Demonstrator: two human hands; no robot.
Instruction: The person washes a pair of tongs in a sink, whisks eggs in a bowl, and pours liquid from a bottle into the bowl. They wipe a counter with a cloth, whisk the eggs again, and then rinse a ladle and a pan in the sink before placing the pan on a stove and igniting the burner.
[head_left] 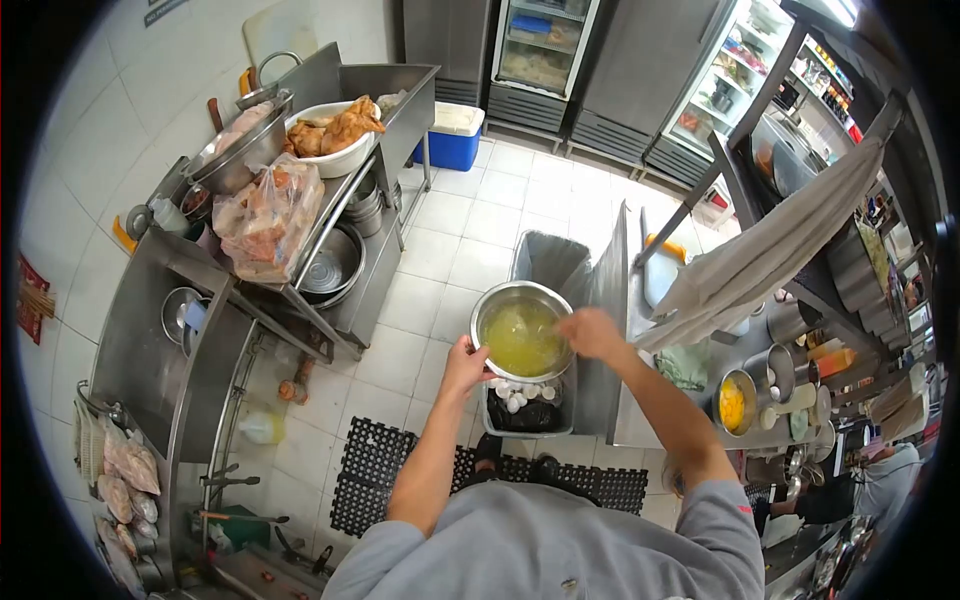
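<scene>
A round metal bowl [522, 332] with a yellowish-green clear liquid is held above a grey bin [550, 258]. My left hand [466, 366] grips its left rim, fingers closed on the metal. At the right rim is my right hand [592, 334], slightly blurred; its fingers are bent together, and what they hold, if anything, is hidden. Below the bowl, white eggshells [514, 402] lie on a black bag [535, 416] in the bin. On the counter at the right stands a pot with egg yolks [733, 405].
A steel counter [645, 425] runs along the right, under a hanging cloth [775, 270]. At the left, a steel table bears a bagged meat [268, 222] and a white basin of chicken [338, 135]. A blue cooler [455, 150] stands behind. Another person [885, 480] is at far right.
</scene>
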